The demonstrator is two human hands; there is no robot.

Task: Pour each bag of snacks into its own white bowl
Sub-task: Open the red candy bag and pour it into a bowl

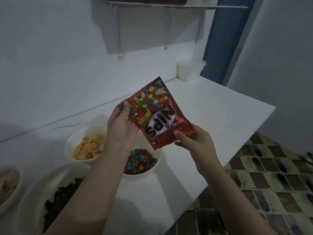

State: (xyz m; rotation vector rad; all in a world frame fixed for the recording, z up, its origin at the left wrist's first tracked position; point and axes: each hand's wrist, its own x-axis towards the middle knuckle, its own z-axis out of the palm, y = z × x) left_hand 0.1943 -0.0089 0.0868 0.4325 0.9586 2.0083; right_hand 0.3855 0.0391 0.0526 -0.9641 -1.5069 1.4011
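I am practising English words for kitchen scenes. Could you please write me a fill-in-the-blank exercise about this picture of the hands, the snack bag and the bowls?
1. Both hands, left and right, hold the red foil snack bag with its printed name turned ____ down.
2. The round white bowl under the bag holds small ____ candies.
3. The round white bowl behind it holds pale ____ chips.

Missing words: upside; multicoloured; yellow
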